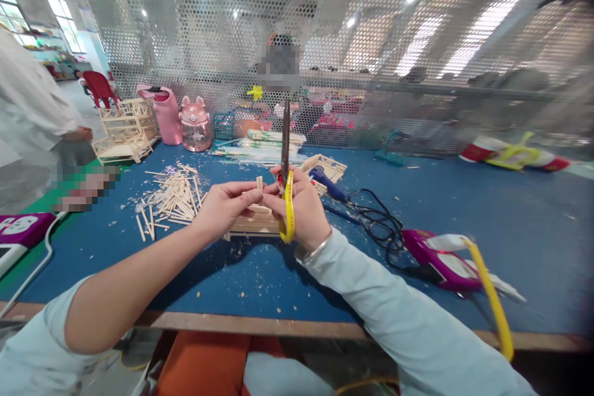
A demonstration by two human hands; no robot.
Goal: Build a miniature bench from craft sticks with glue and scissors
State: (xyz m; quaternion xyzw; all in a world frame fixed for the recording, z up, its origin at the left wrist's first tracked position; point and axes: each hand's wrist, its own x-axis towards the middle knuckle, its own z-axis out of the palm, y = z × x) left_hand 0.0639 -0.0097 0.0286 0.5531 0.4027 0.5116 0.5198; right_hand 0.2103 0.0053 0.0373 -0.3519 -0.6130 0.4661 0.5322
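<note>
My left hand (227,203) pinches a few short wooden sticks (259,183), held upright between thumb and fingertips. In my right hand (306,207) is a pair of scissors (288,210) with a yellow handle, its dark blades pointing up and away from me. The right fingertips meet the left ones at the sticks; whether they grip them too is hard to see. Below both hands, a slatted wooden stick piece (254,224) lies on the blue table mat (241,288), partly covered by my fingers. Left of my left hand spreads a loose pile of short sticks (179,198).
Behind my right hand lie a blue glue gun (328,184) and a wooden frame (325,167). Its black cable runs to a purple power strip (440,260). A pink bottle (167,116), a clear cup (195,127) and wooden stick furniture (125,130) stand back left, before a perforated metal screen (185,31).
</note>
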